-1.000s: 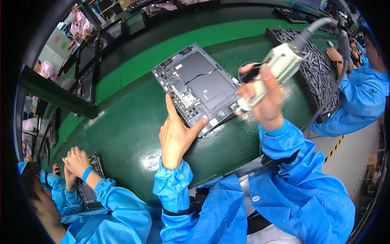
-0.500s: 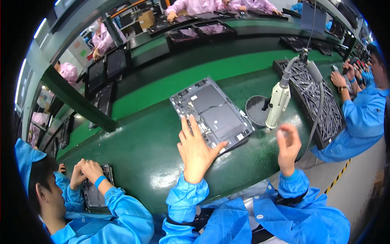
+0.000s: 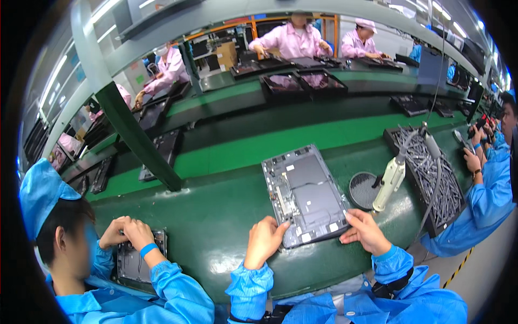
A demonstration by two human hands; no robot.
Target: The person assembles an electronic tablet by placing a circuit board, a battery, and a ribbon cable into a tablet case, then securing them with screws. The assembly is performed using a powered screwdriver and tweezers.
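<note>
A flat grey electronic device (image 3: 313, 189), like an opened tablet or laptop base with bare circuit board and dark battery, lies in front of me on the green bench (image 3: 216, 216). My left hand (image 3: 264, 240) closes on its near left corner, thumb on the top edge and the other fingers partly hidden. At the near right corner, my right hand (image 3: 367, 232) pinches the edge, with its thumb above and fingers curled alongside. Just beyond the right hand, a cream electric screwdriver (image 3: 389, 186) hangs from a cable beside a round black mesh dish (image 3: 363, 189).
A long black tray (image 3: 429, 183) full of grey strips stands at the right. A co-worker in blue (image 3: 124, 259) handles another opened device (image 3: 135, 259) at my left. A green post (image 3: 137, 140) rises ahead on the left; black trays (image 3: 302, 83) line the far bench.
My right hand has come down from the air onto the device's near right corner. My left hand has shifted from its top to its near left corner. The view has tilted up.
</note>
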